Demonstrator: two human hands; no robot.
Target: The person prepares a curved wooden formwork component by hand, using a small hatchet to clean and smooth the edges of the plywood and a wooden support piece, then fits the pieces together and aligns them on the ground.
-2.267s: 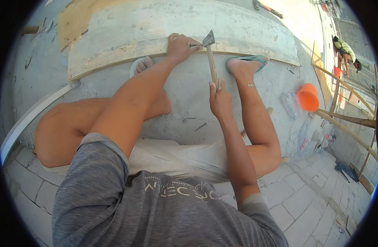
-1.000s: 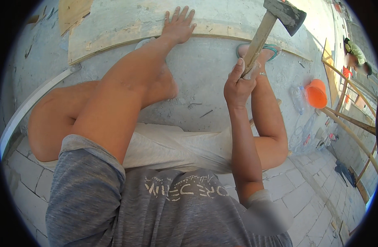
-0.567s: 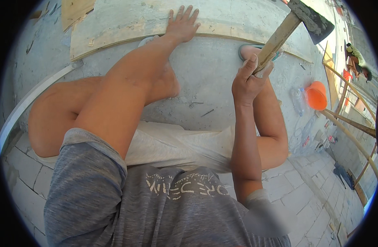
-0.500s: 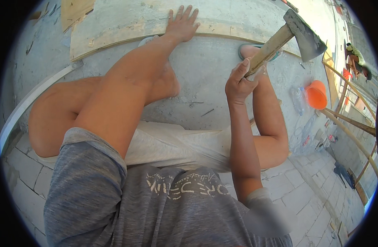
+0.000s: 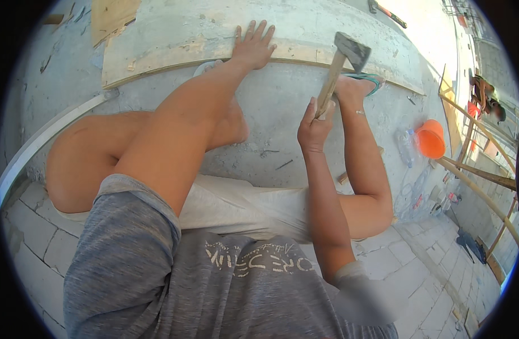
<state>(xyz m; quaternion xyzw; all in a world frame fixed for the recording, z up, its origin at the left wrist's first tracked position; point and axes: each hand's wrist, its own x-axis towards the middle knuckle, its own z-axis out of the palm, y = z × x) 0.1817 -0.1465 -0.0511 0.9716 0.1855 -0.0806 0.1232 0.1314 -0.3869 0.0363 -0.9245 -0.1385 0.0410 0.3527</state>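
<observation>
A: The left hand (image 5: 254, 50) lies spread on the pale board (image 5: 175, 42), fingers apart, gripping nothing. And the right?

B: The right hand (image 5: 316, 127) is wrapped round the lower handle of a hatchet (image 5: 333, 79). The head tips up and away, over the board's near edge as seen from here, to the right of the left hand. I can't tell how high it hangs.

A: How would you work well from this position?

B: I'd press the left palm flat to steady the board, and make sure any stroke lands well to its right. I'd mind the right foot (image 5: 350, 89) too: in this view it's just beside the blade.

A: And the swing?

B: Short and controlled, I'd say, with a firm grip.
</observation>
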